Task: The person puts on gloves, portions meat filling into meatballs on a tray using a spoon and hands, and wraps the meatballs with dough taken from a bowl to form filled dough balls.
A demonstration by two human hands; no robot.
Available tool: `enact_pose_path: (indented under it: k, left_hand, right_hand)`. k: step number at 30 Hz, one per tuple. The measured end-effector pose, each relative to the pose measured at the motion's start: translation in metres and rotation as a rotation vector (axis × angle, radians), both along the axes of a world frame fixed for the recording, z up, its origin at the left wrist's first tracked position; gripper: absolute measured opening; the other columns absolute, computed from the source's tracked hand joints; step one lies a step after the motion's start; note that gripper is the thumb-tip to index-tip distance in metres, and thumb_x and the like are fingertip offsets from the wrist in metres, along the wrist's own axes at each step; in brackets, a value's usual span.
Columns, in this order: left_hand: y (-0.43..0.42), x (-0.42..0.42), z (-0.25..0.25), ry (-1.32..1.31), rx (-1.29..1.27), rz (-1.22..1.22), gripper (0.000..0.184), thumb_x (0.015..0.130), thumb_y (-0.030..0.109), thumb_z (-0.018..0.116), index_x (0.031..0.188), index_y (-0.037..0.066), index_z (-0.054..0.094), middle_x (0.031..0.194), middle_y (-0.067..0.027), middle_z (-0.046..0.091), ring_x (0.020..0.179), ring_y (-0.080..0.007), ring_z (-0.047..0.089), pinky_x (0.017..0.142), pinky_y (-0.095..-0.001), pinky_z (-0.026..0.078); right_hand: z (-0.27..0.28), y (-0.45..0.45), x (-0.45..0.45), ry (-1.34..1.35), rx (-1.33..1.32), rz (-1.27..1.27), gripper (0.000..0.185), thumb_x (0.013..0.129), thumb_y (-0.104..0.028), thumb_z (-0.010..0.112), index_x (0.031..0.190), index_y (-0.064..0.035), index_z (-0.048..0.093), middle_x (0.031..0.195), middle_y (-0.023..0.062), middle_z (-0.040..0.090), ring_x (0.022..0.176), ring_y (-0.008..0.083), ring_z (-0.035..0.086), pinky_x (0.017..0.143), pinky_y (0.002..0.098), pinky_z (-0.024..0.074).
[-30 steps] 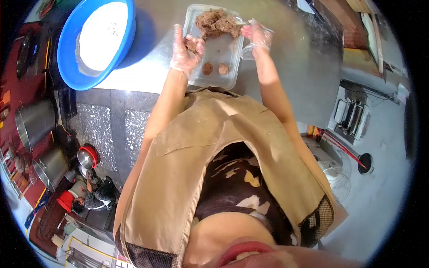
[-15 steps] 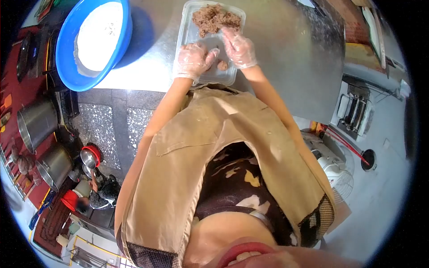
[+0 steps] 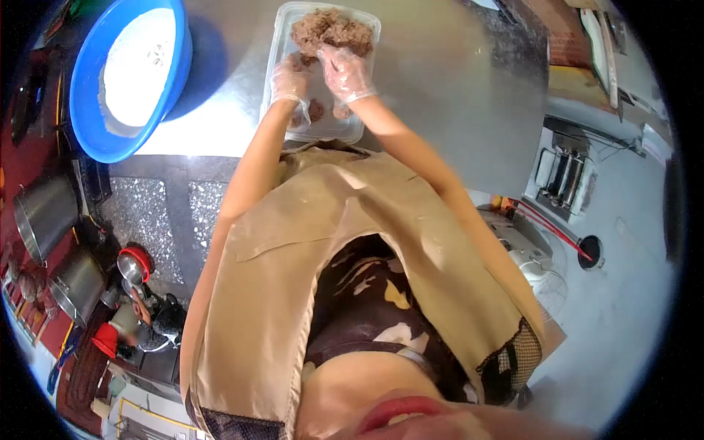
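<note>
A clear plastic container (image 3: 273, 73) holds a crumbly brown mass (image 3: 334, 31) at its far end. Both my hands wear thin transparent gloves. My right hand (image 3: 346, 73) is at the near edge of this mass, its fingers drawn together on some of it. Just to its left, my left hand (image 3: 290, 79) curls its fingers against a small brown piece of the same stuff; the fingertips are partly hidden. Small brown lumps lie near the container's close end, one lump (image 3: 316, 110) by my left wrist and a rounder lump (image 3: 341, 111) below my right wrist.
A blue basin (image 3: 82, 95) of white powder stands left on the metal table (image 3: 447, 88). Farther left are large metal pots (image 3: 77, 286) and another person (image 3: 165, 323) near a red-rimmed bowl (image 3: 133, 265). A roller machine (image 3: 565, 176) and a fan (image 3: 543, 282) are at right.
The view has shifted, so the table things sit farther left. My left hand has moved forward to beside my right one, uncovering a lump. My right fingers have drawn together at the mass.
</note>
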State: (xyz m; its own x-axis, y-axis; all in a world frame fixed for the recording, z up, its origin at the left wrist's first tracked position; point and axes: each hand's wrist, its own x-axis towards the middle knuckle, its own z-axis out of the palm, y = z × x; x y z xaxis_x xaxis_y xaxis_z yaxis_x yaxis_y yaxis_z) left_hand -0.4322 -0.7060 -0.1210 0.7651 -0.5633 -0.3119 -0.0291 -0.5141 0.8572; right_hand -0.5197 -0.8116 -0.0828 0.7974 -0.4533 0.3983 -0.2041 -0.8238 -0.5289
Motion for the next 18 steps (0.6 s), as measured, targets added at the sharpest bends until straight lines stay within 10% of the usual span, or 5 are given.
enact_pose_path:
  k: [8,12,16,18]
  left_hand:
    - [0.015,-0.009,0.009,-0.155,0.02,0.051,0.06,0.071,0.019,0.076,0.123,0.001,0.054,0.092,-0.0142,0.067,0.081,-0.0223,0.063,0.075,-0.0314,0.05]
    - [0.018,-0.019,0.033,-0.429,-0.21,0.126,0.054,0.072,0.019,0.077,0.119,0.001,0.055,0.087,-0.0098,0.064,0.078,-0.0219,0.06,0.079,-0.0308,0.049]
    - [0.025,-0.011,0.02,0.086,-0.381,0.085,0.041,0.076,0.01,0.07,0.115,0.004,0.057,0.098,-0.0117,0.061,0.087,-0.0187,0.058,0.079,-0.0299,0.047]
    - [0.029,-0.006,0.018,0.218,-0.4,0.313,0.037,0.076,0.007,0.067,0.112,0.004,0.058,0.088,-0.0065,0.063,0.078,-0.0114,0.057,0.072,-0.0251,0.047]
  right_hand:
    - [-0.049,0.02,-0.016,-0.164,0.624,-0.159,0.019,0.089,-0.013,0.055,0.097,0.003,0.063,0.076,0.0085,0.067,0.066,0.0118,0.062,0.061,0.0264,0.0501]
    - [0.035,0.037,-0.02,-0.123,0.98,-0.298,0.026,0.089,-0.024,0.056,0.084,0.0004,0.065,0.062,0.0081,0.064,0.061,0.0116,0.062,0.056,0.0262,0.0471]
    - [0.038,0.032,-0.034,-0.14,0.993,-0.223,0.022,0.089,-0.02,0.055,0.086,-0.0002,0.065,0.066,0.01,0.066,0.06,0.0146,0.063,0.057,0.0271,0.0477]
    - [0.029,0.017,-0.039,-0.262,0.435,-0.149,0.019,0.088,-0.009,0.056,0.103,0.0009,0.062,0.083,0.0118,0.068,0.067,0.0165,0.064,0.063,0.0283,0.052]
